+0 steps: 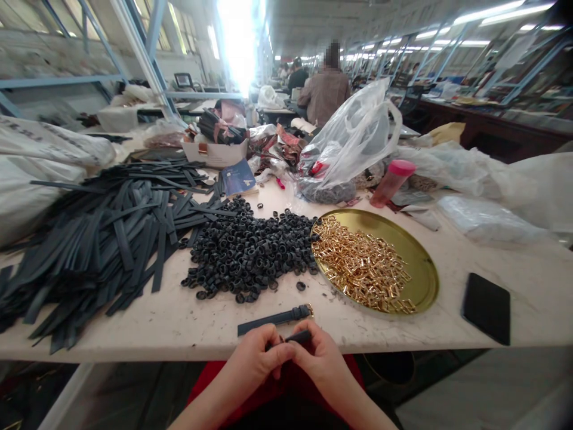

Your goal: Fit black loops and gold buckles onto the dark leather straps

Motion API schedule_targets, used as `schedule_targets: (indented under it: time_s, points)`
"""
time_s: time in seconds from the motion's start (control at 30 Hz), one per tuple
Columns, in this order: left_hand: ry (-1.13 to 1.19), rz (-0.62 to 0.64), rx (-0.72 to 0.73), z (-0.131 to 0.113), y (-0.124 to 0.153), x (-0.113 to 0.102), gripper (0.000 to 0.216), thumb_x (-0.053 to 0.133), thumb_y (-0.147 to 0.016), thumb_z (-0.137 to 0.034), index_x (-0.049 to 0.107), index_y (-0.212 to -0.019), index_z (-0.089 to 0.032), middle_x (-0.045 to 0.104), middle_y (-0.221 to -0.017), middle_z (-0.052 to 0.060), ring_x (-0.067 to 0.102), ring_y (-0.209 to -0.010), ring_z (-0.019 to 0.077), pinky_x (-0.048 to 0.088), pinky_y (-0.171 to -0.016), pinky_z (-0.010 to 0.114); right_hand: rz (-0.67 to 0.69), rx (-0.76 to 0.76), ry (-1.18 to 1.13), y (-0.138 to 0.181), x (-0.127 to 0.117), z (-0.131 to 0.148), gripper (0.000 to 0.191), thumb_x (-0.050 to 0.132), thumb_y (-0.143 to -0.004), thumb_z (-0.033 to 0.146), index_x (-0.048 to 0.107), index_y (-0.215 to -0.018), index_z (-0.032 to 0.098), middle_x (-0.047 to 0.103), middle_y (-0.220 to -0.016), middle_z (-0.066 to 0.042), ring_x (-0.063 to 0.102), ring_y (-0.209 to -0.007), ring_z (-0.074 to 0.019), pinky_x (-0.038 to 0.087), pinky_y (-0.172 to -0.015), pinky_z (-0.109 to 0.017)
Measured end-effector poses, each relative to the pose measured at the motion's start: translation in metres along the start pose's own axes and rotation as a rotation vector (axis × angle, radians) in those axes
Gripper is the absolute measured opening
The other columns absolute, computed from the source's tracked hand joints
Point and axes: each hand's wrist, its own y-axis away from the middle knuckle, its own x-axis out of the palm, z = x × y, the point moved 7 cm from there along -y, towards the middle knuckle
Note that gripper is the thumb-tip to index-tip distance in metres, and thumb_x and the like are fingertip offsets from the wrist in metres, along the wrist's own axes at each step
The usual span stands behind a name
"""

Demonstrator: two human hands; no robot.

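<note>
Close to the table's front edge, my left hand (259,353) and my right hand (317,353) meet, fingers closed around a short dark strap (299,338). One end of it shows between the hands; the rest is hidden by my fingers. Just beyond them lies another dark strap (273,320) with a gold buckle (310,310) at its right end. Past that is a heap of small black strap loops (255,251). On the right, a round gold tray (425,280) holds a pile of gold buckles (364,263).
Many loose dark strips (120,233) cover the left side. A black phone (486,307) lies at right. Behind are a blue booklet (239,178), a pink-lidded jar (393,183), a white box (215,154) and a clear plastic bag (353,143). A co-worker (326,92) sits farther back.
</note>
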Motion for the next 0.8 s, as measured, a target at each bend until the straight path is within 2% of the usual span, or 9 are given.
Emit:
schedule_targets:
  time_s: [0.07,0.13,0.2,0.3,0.43,0.53,0.63,0.73,0.8]
  points:
    - [0.058,-0.033,0.015,0.002,-0.006,-0.004,0.031,0.057,-0.070,-0.044,0.042,-0.070,-0.017,0.049,-0.047,-0.005,0.034,-0.036,0.0065,0.023,-0.036,0.017,0.080,-0.072,0.118,-0.006,-0.003,0.011,0.026,0.058,-0.074,0.042,0.051,-0.076,0.017,0.052,-0.066,0.003,0.048,-0.063,-0.0108,0.038,-0.060,-0.023]
    - [0.091,-0.042,0.054,-0.001,-0.008,-0.006,0.032,0.054,-0.072,-0.042,0.045,-0.087,-0.016,0.053,-0.055,-0.005,0.037,-0.037,0.0071,0.026,-0.036,0.017,0.137,-0.120,0.277,-0.018,-0.012,0.023,0.030,0.044,-0.083,0.045,0.055,-0.082,0.017,0.055,-0.068,0.001,0.051,-0.065,-0.0121,0.041,-0.061,-0.024]
    - [0.077,-0.037,0.090,-0.006,-0.008,-0.006,0.035,0.048,-0.076,-0.040,0.045,-0.101,-0.015,0.054,-0.060,-0.005,0.038,-0.038,0.0072,0.029,-0.037,0.017,0.023,-0.174,0.562,-0.037,-0.031,0.036,0.036,0.030,-0.089,0.042,0.056,-0.086,0.017,0.058,-0.072,-0.002,0.055,-0.068,-0.0135,0.042,-0.064,-0.025]
    - [0.042,-0.082,0.088,-0.009,-0.006,-0.009,0.030,0.043,-0.079,-0.042,0.050,-0.090,-0.014,0.051,-0.056,-0.004,0.035,-0.038,0.0068,0.027,-0.038,0.018,-0.215,-0.224,0.949,-0.064,-0.049,0.051,0.022,0.040,-0.086,0.029,0.058,-0.082,0.017,0.059,-0.085,-0.007,0.055,-0.082,-0.0193,0.040,-0.075,-0.031]
    - [0.026,-0.169,0.070,-0.005,-0.005,-0.016,0.028,0.041,-0.080,-0.043,0.048,-0.078,-0.016,0.048,-0.052,-0.005,0.034,-0.038,0.0082,0.026,-0.038,0.019,-0.224,-0.218,1.046,-0.082,-0.040,0.045,0.006,0.051,-0.075,0.014,0.056,-0.077,0.016,0.057,-0.086,-0.009,0.054,-0.084,-0.0228,0.038,-0.076,-0.034]
    - [-0.021,-0.246,0.143,-0.011,0.000,-0.022,0.023,0.043,-0.080,-0.036,0.050,-0.073,-0.015,0.048,-0.051,-0.004,0.042,-0.048,0.0100,0.032,-0.049,0.020,-0.207,-0.249,1.043,-0.078,-0.033,0.044,0.005,0.052,-0.071,0.012,0.052,-0.071,0.017,0.056,-0.082,-0.008,0.053,-0.081,-0.0211,0.039,-0.073,-0.032]
    - [0.001,-0.339,0.166,-0.022,0.009,-0.028,0.019,0.044,-0.080,-0.030,0.052,-0.073,-0.014,0.047,-0.050,-0.004,0.045,-0.051,0.0108,0.033,-0.051,0.020,-0.127,-0.269,0.907,-0.068,-0.029,0.041,0.013,0.054,-0.072,0.024,0.046,-0.063,0.018,0.052,-0.064,-0.002,0.051,-0.063,-0.0165,0.039,-0.059,-0.028]
    - [0.042,-0.371,0.155,-0.028,0.016,-0.027,0.018,0.044,-0.079,-0.026,0.057,-0.079,-0.013,0.047,-0.050,-0.004,0.046,-0.049,0.0106,0.033,-0.048,0.020,0.158,-0.125,0.306,-0.058,-0.015,0.021,0.033,0.057,-0.067,0.050,0.046,-0.060,0.020,0.046,-0.049,0.003,0.045,-0.046,-0.0125,0.035,-0.046,-0.025]
    - [-0.035,-0.403,0.119,-0.026,0.021,-0.029,0.018,0.047,-0.078,-0.024,0.061,-0.081,-0.013,0.052,-0.056,-0.001,0.050,-0.054,0.0119,0.033,-0.048,0.020,0.170,-0.079,0.126,-0.050,-0.011,0.013,0.038,0.063,-0.061,0.056,0.051,-0.060,0.020,0.050,-0.050,0.002,0.048,-0.045,-0.0132,0.038,-0.045,-0.027]
